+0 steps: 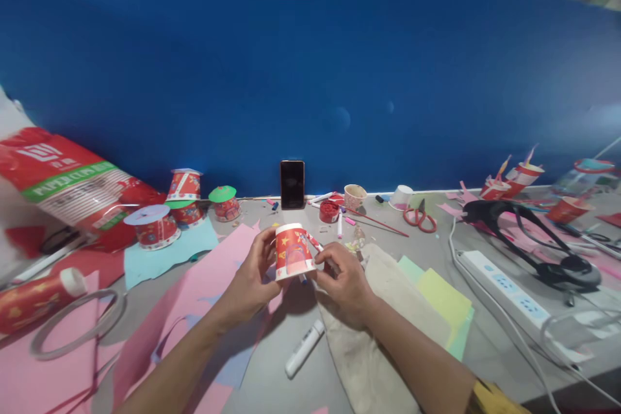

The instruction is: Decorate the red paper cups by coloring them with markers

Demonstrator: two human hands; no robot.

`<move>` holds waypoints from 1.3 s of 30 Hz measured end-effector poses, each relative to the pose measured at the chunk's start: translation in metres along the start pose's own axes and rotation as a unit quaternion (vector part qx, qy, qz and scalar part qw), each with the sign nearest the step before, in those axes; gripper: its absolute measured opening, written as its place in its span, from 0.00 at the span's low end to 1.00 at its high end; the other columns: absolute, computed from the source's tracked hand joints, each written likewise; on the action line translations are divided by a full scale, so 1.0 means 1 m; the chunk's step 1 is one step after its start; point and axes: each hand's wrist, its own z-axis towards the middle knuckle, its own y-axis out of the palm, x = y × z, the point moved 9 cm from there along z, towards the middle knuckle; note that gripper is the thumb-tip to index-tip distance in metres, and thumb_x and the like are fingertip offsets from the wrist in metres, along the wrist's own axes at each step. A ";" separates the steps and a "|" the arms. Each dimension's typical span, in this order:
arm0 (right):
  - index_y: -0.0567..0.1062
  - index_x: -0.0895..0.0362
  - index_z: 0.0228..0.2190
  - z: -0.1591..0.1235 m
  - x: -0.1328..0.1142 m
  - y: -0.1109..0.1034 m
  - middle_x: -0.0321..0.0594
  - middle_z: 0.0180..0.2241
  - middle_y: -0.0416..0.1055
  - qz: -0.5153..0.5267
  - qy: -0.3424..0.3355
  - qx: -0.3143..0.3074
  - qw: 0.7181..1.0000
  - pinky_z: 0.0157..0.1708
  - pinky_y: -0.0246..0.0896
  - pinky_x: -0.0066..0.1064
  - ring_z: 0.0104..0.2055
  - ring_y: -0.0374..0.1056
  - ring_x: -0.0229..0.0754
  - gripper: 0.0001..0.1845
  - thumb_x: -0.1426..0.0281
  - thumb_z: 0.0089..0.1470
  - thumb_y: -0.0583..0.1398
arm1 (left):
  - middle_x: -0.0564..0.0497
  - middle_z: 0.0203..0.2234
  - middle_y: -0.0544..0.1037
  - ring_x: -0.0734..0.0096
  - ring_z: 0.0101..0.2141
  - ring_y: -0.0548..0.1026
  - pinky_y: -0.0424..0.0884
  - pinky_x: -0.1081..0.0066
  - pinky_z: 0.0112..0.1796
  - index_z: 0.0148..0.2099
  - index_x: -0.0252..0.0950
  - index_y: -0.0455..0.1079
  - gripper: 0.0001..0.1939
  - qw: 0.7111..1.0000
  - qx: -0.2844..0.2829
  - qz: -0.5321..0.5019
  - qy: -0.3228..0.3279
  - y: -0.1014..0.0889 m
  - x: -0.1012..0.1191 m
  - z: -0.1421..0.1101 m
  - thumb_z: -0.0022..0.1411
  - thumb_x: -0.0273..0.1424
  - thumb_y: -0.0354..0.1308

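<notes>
Short of the far edge of the worktop [266,365], the left hand [256,272] is clasping the paper cup [294,252], ideally lightly, the right hand [347,283] gripping a marker [314,242].

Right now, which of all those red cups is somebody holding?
The red cup in the left hand, in front of the standing phone. The other red cups are off to either side, held by neither hand.
</notes>
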 end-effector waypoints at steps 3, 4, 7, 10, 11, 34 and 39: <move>0.79 0.52 0.44 -0.004 0.001 -0.002 0.38 0.41 0.80 0.000 0.032 0.005 0.999 0.37 0.73 0.33 0.33 0.74 0.40 0.14 0.69 0.56 0.71 | 0.38 0.75 0.67 0.41 0.76 0.67 0.67 0.39 0.72 0.71 0.52 0.58 0.43 1.000 -0.005 -0.016 -0.024 -0.005 -0.005 -0.003 0.59 0.33 0.74; 0.79 0.52 0.48 -0.005 0.003 -0.002 0.40 0.44 0.81 0.001 0.047 0.003 0.999 0.39 0.75 0.35 0.34 0.75 0.41 0.20 0.69 0.54 0.73 | 0.37 0.75 0.68 0.38 0.76 0.66 0.68 0.38 0.71 0.72 0.51 0.58 0.45 0.999 -0.007 -0.023 -0.036 -0.006 -0.007 -0.005 0.59 0.32 0.75; 0.75 0.51 0.60 -0.007 0.006 0.000 0.47 0.57 0.80 0.014 0.082 -0.025 0.996 0.48 0.79 0.41 0.47 0.80 0.50 0.39 0.66 0.48 0.78 | 0.36 0.74 0.69 0.34 0.75 0.66 0.70 0.39 0.69 0.72 0.50 0.60 0.47 0.994 -0.017 -0.071 -0.086 -0.003 -0.016 -0.011 0.56 0.31 0.77; 0.68 0.51 0.69 -0.008 0.005 0.002 0.54 0.68 0.73 0.029 0.085 -0.056 0.994 0.63 0.75 0.50 0.66 0.75 0.61 0.58 0.58 0.42 0.83 | 0.39 0.75 0.69 0.33 0.74 0.66 0.72 0.45 0.68 0.72 0.51 0.64 0.48 0.978 -0.033 -0.142 -0.148 0.004 -0.025 -0.019 0.53 0.29 0.78; 0.67 0.51 0.70 -0.008 0.004 0.003 0.55 0.71 0.71 0.035 0.083 -0.067 0.994 0.66 0.72 0.52 0.70 0.71 0.64 0.61 0.56 0.41 0.84 | 0.40 0.75 0.69 0.33 0.74 0.66 0.73 0.46 0.67 0.72 0.52 0.65 0.49 0.972 -0.041 -0.161 -0.166 0.006 -0.027 -0.021 0.52 0.28 0.78; 0.67 0.53 0.71 -0.009 -0.012 0.021 0.55 0.66 0.74 0.002 0.019 -0.191 0.981 0.68 0.69 0.55 0.67 0.72 0.63 0.60 0.58 0.43 0.84 | 0.42 0.74 0.70 0.31 0.66 0.78 0.76 0.36 0.65 0.71 0.54 0.76 0.48 0.986 -0.081 0.087 -0.120 -0.012 0.000 -0.014 0.47 0.30 0.79; 0.66 0.50 0.72 -0.005 -0.015 0.011 0.53 0.69 0.72 0.023 0.039 -0.179 0.983 0.69 0.68 0.55 0.70 0.70 0.63 0.60 0.54 0.45 0.83 | 0.43 0.71 0.72 0.35 0.67 0.77 0.78 0.42 0.65 0.70 0.51 0.74 0.45 0.987 -0.080 0.115 -0.082 -0.012 0.009 -0.012 0.49 0.29 0.75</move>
